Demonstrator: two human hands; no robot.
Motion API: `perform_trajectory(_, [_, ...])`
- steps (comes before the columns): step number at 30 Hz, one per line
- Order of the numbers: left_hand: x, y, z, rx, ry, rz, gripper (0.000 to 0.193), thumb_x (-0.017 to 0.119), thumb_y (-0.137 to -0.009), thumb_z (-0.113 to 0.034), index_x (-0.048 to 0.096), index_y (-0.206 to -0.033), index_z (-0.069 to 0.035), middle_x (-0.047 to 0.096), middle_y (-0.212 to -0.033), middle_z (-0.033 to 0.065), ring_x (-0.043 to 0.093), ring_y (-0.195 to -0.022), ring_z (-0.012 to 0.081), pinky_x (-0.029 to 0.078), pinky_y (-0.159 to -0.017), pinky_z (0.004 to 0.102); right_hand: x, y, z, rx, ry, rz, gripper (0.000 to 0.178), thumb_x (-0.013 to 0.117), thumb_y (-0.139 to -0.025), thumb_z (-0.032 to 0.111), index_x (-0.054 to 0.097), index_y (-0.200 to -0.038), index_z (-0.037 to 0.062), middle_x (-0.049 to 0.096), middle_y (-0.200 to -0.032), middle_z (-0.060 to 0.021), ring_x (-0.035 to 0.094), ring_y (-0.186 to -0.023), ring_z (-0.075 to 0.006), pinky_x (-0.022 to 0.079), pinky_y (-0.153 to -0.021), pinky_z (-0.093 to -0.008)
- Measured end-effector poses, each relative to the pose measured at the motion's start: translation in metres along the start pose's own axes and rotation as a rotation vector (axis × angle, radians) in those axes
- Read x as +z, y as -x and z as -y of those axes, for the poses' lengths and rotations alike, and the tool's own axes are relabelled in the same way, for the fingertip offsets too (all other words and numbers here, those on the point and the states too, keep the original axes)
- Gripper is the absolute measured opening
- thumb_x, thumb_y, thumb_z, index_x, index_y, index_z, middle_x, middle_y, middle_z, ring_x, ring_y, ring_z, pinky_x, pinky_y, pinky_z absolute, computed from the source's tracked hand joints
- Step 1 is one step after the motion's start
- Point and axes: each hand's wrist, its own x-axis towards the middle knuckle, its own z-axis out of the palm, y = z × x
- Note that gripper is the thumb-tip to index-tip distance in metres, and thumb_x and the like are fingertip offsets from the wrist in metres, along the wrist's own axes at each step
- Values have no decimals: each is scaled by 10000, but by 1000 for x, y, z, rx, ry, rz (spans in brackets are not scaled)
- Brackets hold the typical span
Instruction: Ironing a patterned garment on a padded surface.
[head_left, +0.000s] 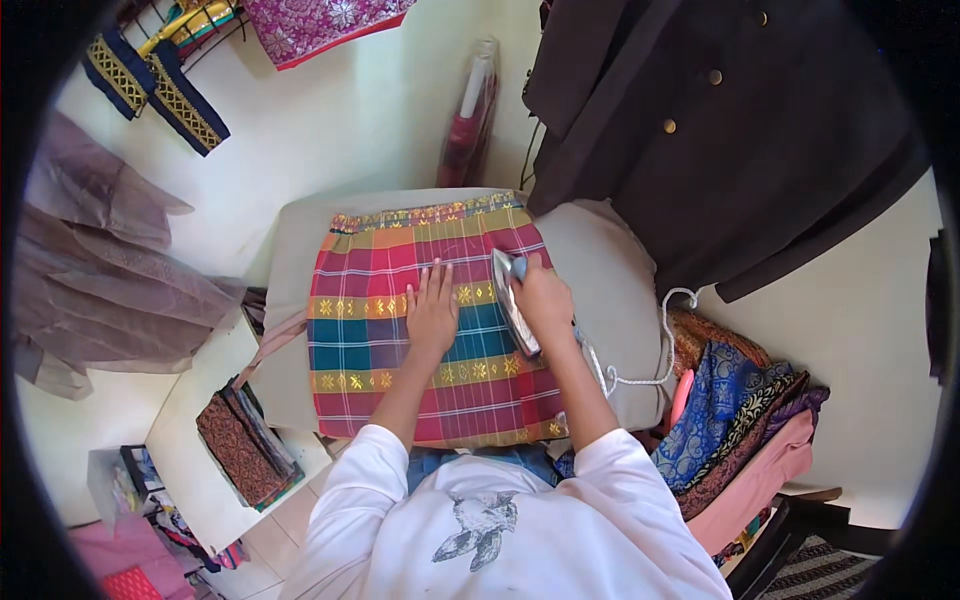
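A plaid skirt (385,335) with gold motifs and a gathered elastic waist lies spread over a grey padded ironing surface (600,250), its waistband at the far side. My left hand (433,310) rests flat on the middle of the cloth, fingers stretched out. To its right, my right hand (545,300) is wrapped round the handle of a clothes iron (507,290). The iron's metal plate is tilted partly into view near the skirt's right edge; whether it touches the cloth I cannot tell. A white cord (640,380) trails from the iron to the right.
A dark jacket (720,130) with gold buttons hangs at the far right. Folded patterned fabrics (720,420) are piled at the right, near a pink curved object (681,397). Sheer mauve cloth (110,250) hangs on the left. Folded brown cloth (240,450) lies on a white table (180,440).
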Motion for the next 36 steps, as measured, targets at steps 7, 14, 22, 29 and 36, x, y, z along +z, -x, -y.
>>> perform_trajectory(7, [3, 2, 9, -15, -4, -63, 498, 375, -925, -249, 306, -1409, -154, 265, -1476, 59, 287, -1341, 256, 228, -1075, 502, -22, 69, -7, 129, -17, 145, 368, 610, -823, 292, 456, -987, 1, 617, -703, -226, 612, -683, -406, 482, -599, -492])
perform_trajectory(14, [1, 3, 6, -15, -14, -63, 500, 372, -925, -241, 302, -1413, -157, 260, -1477, 62, 287, -1341, 258, 222, -1078, 505, -19, 44, -1, 192, 21, 120, 370, 604, -829, 302, 473, -995, -2, 621, -730, -237, 613, -700, -406, 481, -608, -491])
perform_trajectory(22, [2, -2, 5, 6, -10, -52, 496, 379, -925, -234, 306, -1412, -170, 250, -1481, 59, 285, -1340, 254, 225, -1078, 505, 1, -33, -1, 100, 45, -29, 343, 599, -833, 287, 467, -977, 4, 635, -743, -221, 631, -697, -387, 509, -613, -469])
perform_trajectory(29, [1, 4, 8, -27, 7, -60, 495, 381, -923, -226, 311, -1410, -175, 248, -1481, 52, 284, -1340, 255, 230, -1076, 506, -28, 79, -14, 158, 52, 146, 346, 589, -842, 296, 455, -994, 16, 623, -717, -236, 618, -680, -410, 488, -595, -500])
perform_trajectory(36, [0, 3, 9, -36, 34, -56, 489, 360, -929, -226, 302, -1412, -175, 242, -1484, 50, 276, -1343, 262, 221, -1077, 511, -14, 51, -5, 181, 26, 88, 340, 613, -823, 288, 484, -984, 18, 618, -728, -232, 603, -692, -421, 478, -613, -499])
